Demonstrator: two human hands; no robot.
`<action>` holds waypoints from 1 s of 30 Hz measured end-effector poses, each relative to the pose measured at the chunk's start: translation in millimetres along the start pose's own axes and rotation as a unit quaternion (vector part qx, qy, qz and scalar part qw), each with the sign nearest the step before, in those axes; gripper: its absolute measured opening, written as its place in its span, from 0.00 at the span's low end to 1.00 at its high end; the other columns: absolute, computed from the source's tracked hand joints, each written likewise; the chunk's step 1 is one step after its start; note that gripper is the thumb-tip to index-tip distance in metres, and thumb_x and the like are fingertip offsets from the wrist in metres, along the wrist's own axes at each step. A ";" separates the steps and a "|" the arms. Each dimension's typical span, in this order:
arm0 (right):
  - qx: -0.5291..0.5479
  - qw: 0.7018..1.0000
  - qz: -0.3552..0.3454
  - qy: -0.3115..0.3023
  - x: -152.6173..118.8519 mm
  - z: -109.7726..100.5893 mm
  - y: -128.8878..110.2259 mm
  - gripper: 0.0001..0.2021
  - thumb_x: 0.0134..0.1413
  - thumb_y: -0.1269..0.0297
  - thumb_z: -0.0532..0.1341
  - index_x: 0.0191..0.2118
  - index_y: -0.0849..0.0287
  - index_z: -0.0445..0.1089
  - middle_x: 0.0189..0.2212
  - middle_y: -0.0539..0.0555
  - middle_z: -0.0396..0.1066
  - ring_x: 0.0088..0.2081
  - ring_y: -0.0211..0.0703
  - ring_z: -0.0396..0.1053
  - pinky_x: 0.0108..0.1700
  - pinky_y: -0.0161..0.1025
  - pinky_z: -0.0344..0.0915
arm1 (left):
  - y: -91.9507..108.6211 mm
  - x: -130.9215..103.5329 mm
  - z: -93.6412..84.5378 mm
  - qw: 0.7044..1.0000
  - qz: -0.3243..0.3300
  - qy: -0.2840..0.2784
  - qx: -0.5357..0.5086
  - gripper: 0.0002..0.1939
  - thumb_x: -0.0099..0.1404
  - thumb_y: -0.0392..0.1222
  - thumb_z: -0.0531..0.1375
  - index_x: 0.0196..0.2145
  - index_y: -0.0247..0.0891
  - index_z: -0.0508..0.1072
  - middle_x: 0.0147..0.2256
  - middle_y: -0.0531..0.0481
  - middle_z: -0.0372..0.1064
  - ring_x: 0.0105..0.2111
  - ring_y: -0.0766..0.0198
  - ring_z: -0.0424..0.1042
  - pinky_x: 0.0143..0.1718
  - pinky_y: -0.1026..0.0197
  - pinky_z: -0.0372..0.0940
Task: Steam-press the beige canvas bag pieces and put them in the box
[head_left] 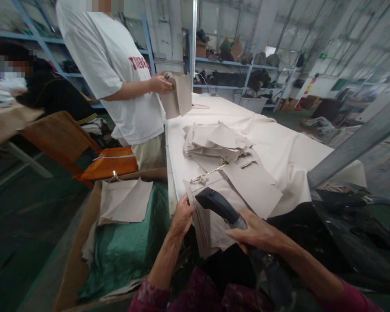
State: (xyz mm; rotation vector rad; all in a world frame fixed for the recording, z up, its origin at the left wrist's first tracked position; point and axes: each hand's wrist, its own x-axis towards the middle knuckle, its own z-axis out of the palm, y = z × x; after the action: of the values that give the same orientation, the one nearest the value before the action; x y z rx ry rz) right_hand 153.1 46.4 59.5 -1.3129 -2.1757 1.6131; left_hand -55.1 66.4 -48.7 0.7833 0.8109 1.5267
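My left hand [183, 211] pinches the left edge of a beige fabric piece [219, 203] at the near end of the table. A gold-coloured metal zipper [199, 179] lies along its upper edge. My right hand [255, 229] is wrapped round the grip of a black hand-held nozzle [216, 203], whose curved head sits over this fabric piece. I cannot tell whether the head touches the cloth. The tool's lower part runs down below my right forearm. Beyond my hands lies an untidy pile of beige fabric pieces [211, 138], some with metal zippers.
The table [247, 110] has a pale cloth cover. Across its left side stands a co-worker [117, 82] holding a beige piece [178, 95]. A carton [74, 247] with green sheeting and beige pieces [125, 201] stands left. A grey metal post [354, 141] slants at right.
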 end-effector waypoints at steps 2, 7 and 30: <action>0.011 1.000 -0.001 -0.013 9.1 2.4 -1.7 0.10 0.52 0.59 0.58 0.28 0.60 0.62 0.15 0.46 0.65 0.17 0.34 0.62 0.18 0.27 0.56 | -1.2 -1.4 -2.3 1.000 0.007 -0.009 -0.011 0.31 0.42 0.27 0.53 0.47 0.36 0.68 0.44 0.45 0.71 0.44 0.58 0.70 0.45 0.57 0.65; -0.008 1.000 -0.020 -0.003 36.1 7.0 -4.9 0.10 0.52 0.60 0.58 0.26 0.61 0.62 0.15 0.48 0.66 0.17 0.34 0.64 0.17 0.27 0.57 | -9.7 -5.8 -6.4 0.999 0.001 -0.004 -0.034 0.30 0.43 0.26 0.52 0.47 0.36 0.67 0.44 0.47 0.71 0.46 0.57 0.69 0.47 0.57 0.65; 0.030 0.996 -0.060 0.056 58.0 -1.7 8.4 0.13 0.51 0.57 0.59 0.25 0.62 0.62 0.16 0.50 0.66 0.17 0.35 0.65 0.18 0.29 0.61 | -12.6 -14.4 -0.4 0.999 -0.027 0.020 -0.014 0.28 0.44 0.27 0.56 0.46 0.39 0.67 0.40 0.51 0.73 0.41 0.60 0.71 0.40 0.62 0.67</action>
State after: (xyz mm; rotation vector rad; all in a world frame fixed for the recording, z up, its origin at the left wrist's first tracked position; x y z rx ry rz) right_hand 123.3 88.5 31.8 -1.2000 -2.0813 1.5098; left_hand -47.5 53.0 -60.1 0.7070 0.8317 1.5061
